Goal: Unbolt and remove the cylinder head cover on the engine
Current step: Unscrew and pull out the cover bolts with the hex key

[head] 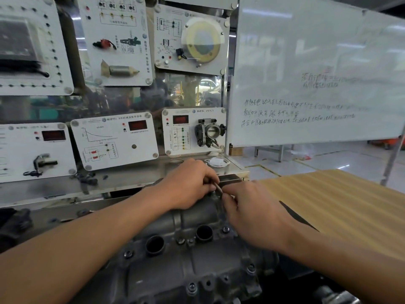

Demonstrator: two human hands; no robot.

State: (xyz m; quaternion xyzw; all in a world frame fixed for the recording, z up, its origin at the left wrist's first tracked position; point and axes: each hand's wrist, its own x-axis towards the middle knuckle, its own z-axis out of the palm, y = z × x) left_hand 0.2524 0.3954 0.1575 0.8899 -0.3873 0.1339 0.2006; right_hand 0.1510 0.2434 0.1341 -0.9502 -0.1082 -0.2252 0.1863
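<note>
Hands — left (189, 186), right (255, 216) — pinching blurred tool (218, 190)

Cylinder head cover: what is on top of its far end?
The left hand and the right hand rest there, pinching a small metal tool between them. What lies beneath the tool is covered.

Cylinder head cover (175, 270) nearest, sensor panels (114, 141) behind, whiteboard (317, 62) at right

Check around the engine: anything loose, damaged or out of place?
Nothing looks damaged: bolts sit in the cylinder head cover, and the left hand and right hand pinch a small tool at its far end. Only small dark parts lie loose on the steel shelf.
</note>
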